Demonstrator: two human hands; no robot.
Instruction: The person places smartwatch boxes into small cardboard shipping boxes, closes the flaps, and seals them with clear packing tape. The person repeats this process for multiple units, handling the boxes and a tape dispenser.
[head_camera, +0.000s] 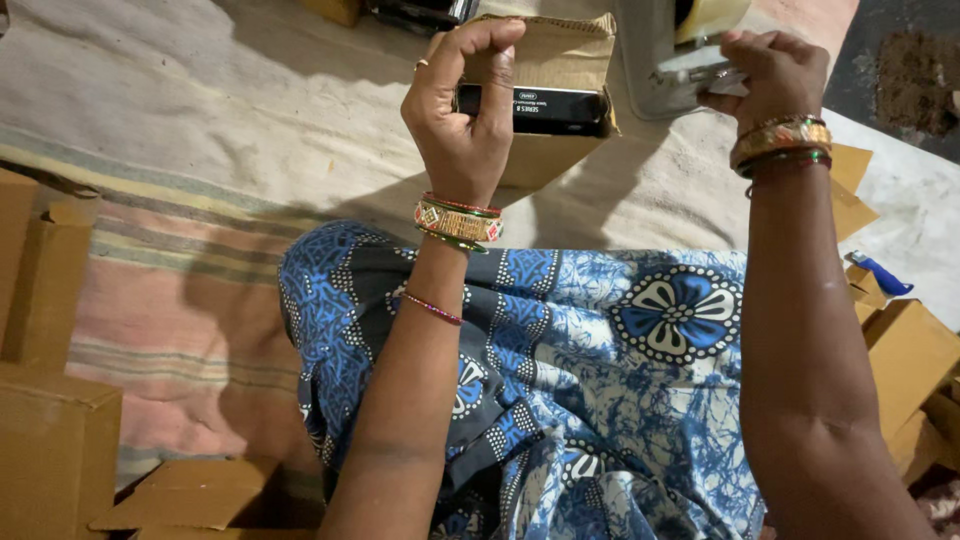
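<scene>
My left hand (462, 110) grips a small brown cardboard box (545, 70) held up in front of me; a black label strip (560, 108) runs across its side. My right hand (770, 72) is closed on a tape dispenser (690, 55) with a roll of yellowish tape, just right of the box. Both wrists wear gold and green bangles. My lap is covered by blue patterned cloth (600, 380).
A striped mat and a pale sheet (200, 130) cover the floor. Brown cardboard boxes (50, 400) are stacked at the left, and flat cardboard pieces (910, 360) lie at the right with a blue-handled tool (880, 273) on them.
</scene>
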